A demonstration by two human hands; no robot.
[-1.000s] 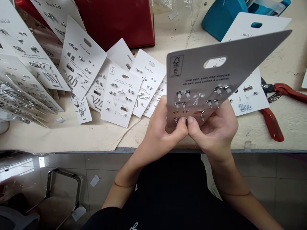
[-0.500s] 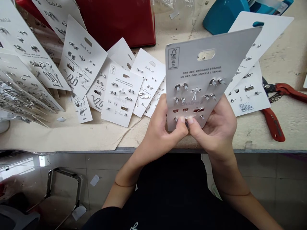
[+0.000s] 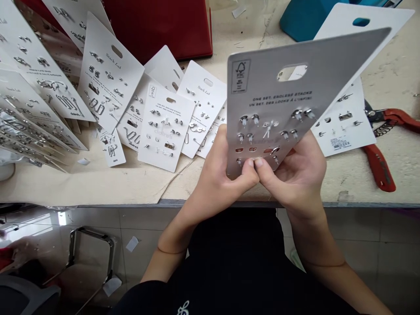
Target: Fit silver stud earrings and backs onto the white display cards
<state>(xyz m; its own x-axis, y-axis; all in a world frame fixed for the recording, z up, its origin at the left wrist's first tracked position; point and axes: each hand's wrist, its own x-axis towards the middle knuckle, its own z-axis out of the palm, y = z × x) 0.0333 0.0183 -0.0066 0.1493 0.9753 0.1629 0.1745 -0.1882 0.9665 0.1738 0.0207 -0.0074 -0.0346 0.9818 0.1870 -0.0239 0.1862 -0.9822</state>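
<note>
The left hand (image 3: 219, 166) and right hand (image 3: 292, 175) come together at the lower edge of a white earring card (image 3: 278, 100), pinching it between them with the thumbs (image 3: 259, 162) side by side on its face. The fingers are out of sight behind the card. The thumbs cover part of the bottom row of studs, and glare and blur make some of the small pieces hard to make out. The card is held tilted above the front of the table (image 3: 403, 183), with its upper right corner leaning away.

Beyond it, more earring cards (image 3: 166, 131) lie fanned and overlapping, and the held card hides part of those nearest it. To the right lie red-handled pliers (image 3: 377, 166), cut off by the frame. A red case (image 3: 157, 26) and a teal container (image 3: 305, 22) are cut off at the top.
</note>
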